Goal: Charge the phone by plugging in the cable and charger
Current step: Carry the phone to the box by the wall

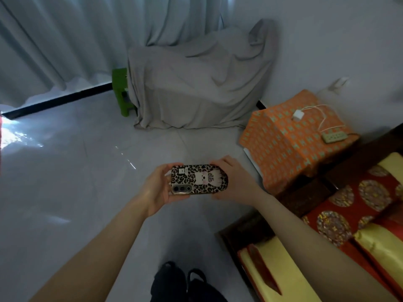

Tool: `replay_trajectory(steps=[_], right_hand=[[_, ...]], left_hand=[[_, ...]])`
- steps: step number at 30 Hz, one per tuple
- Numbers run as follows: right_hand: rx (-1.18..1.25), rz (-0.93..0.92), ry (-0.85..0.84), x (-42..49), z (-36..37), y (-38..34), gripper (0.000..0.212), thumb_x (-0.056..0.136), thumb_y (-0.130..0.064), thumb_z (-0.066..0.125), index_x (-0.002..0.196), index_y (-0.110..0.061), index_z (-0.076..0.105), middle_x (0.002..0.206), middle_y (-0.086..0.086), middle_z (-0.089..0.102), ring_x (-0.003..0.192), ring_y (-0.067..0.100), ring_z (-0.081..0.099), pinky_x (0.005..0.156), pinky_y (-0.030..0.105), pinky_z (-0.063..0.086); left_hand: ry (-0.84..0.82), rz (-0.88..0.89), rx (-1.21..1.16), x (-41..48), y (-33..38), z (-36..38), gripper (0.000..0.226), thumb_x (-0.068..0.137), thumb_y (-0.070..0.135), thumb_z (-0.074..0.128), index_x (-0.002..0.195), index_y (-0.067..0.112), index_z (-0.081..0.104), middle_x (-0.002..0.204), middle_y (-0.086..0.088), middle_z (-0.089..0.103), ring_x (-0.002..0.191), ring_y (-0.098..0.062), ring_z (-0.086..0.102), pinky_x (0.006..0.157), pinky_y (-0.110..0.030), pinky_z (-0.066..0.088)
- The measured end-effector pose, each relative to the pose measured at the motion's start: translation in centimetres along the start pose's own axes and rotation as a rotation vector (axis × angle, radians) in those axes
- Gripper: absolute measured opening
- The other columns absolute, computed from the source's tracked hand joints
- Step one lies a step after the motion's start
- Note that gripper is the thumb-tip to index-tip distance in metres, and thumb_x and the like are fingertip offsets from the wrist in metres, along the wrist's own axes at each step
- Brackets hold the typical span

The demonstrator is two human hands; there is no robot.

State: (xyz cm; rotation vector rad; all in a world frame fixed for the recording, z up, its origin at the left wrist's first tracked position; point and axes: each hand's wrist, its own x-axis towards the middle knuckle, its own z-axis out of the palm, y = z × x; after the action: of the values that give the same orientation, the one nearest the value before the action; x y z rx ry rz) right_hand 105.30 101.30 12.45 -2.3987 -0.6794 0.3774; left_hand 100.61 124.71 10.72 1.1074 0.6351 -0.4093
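Observation:
A phone (199,180) in a leopard-print case lies sideways in the air over the floor, its back with the camera lenses facing me. My left hand (156,188) grips its left end and my right hand (234,182) grips its right end. Off to the right, a white charger (298,115) rests on a table under an orange patterned cloth (281,144). Its white cable (322,119) curls across the cloth towards a pale power strip (333,137) near the table's right edge.
A grey sheet covers furniture (196,79) at the back, with a green stool (121,92) beside it. Pale curtains hang at the left. A dark wooden seat with red and yellow cushions (340,214) stands at the right. Glossy floor tiles (76,182) spread to the left.

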Motion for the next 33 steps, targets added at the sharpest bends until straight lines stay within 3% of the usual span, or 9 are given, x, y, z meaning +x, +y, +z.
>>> replay_trajectory(steps=[4,11,15,20,23,27,30,33], right_hand=[[-0.024,0.042,0.051,5.7,-2.5,3.0,0.087,0.06,-0.031,0.089,0.135,-0.019,0.047,0.127,0.005,0.047,0.117,0.02,0.045,0.098,0.035,0.041],[0.035,0.163,0.289,15.4,-7.7,8.7,0.075,0.058,-0.029,0.089,0.125,-0.016,0.057,0.115,0.009,0.056,0.109,0.024,0.05,0.095,0.036,0.04],[0.039,0.304,0.385,17.9,-11.4,12.5,0.081,0.055,-0.032,0.091,0.126,-0.02,0.055,0.115,0.007,0.054,0.111,0.025,0.049,0.096,0.042,0.043],[0.048,0.466,0.494,16.9,-16.0,18.9,0.091,0.052,-0.035,0.089,0.134,-0.025,0.049,0.123,0.004,0.051,0.116,0.023,0.046,0.1,0.04,0.042],[0.043,0.536,0.563,15.9,-18.6,23.5,0.092,0.053,-0.035,0.09,0.134,-0.027,0.047,0.119,-0.002,0.051,0.11,0.018,0.05,0.096,0.038,0.045],[0.059,0.594,0.668,15.5,-22.4,29.3,0.092,0.051,-0.055,0.081,0.132,-0.028,0.047,0.116,-0.01,0.045,0.11,0.014,0.048,0.094,0.025,0.038],[0.022,0.654,0.681,15.2,-25.1,33.5,0.093,0.051,-0.047,0.085,0.132,-0.02,0.049,0.122,0.004,0.051,0.115,0.023,0.047,0.098,0.035,0.039],[0.047,0.706,0.702,15.1,-26.8,37.4,0.095,0.052,-0.046,0.088,0.134,-0.021,0.048,0.121,0.004,0.051,0.114,0.024,0.048,0.098,0.038,0.041]], left_hand=[[-0.051,-0.034,0.068,6.6,5.3,2.0,0.035,0.096,0.035,0.041,0.109,0.019,0.069,0.107,-0.014,0.072,0.099,-0.038,0.068,0.071,-0.048,0.059],[-0.179,-0.043,0.288,21.1,15.4,8.0,0.028,0.093,0.035,0.05,0.095,0.023,0.075,0.096,-0.007,0.078,0.085,-0.03,0.075,0.068,-0.044,0.059],[-0.274,-0.071,0.403,27.2,19.3,14.0,0.028,0.093,0.035,0.048,0.092,0.031,0.076,0.096,-0.004,0.078,0.083,-0.025,0.076,0.069,-0.043,0.059],[-0.407,-0.139,0.516,33.3,20.4,24.4,0.03,0.093,0.036,0.045,0.096,0.026,0.073,0.104,-0.008,0.073,0.088,-0.029,0.071,0.063,-0.044,0.059],[-0.505,-0.155,0.572,35.9,20.3,31.2,0.031,0.092,0.038,0.043,0.094,0.026,0.072,0.098,-0.004,0.075,0.085,-0.027,0.072,0.065,-0.044,0.06],[-0.581,-0.157,0.638,39.1,19.9,39.4,0.033,0.094,0.038,0.038,0.098,0.025,0.068,0.095,-0.002,0.075,0.087,-0.025,0.071,0.069,-0.042,0.058],[-0.639,-0.177,0.673,41.3,19.6,44.8,0.032,0.092,0.042,0.041,0.102,0.023,0.066,0.1,-0.003,0.073,0.091,-0.025,0.069,0.072,-0.042,0.058],[-0.667,-0.205,0.694,43.7,19.1,49.5,0.041,0.069,0.046,0.053,0.098,0.021,0.069,0.095,-0.005,0.075,0.086,-0.025,0.07,0.071,-0.041,0.06]])
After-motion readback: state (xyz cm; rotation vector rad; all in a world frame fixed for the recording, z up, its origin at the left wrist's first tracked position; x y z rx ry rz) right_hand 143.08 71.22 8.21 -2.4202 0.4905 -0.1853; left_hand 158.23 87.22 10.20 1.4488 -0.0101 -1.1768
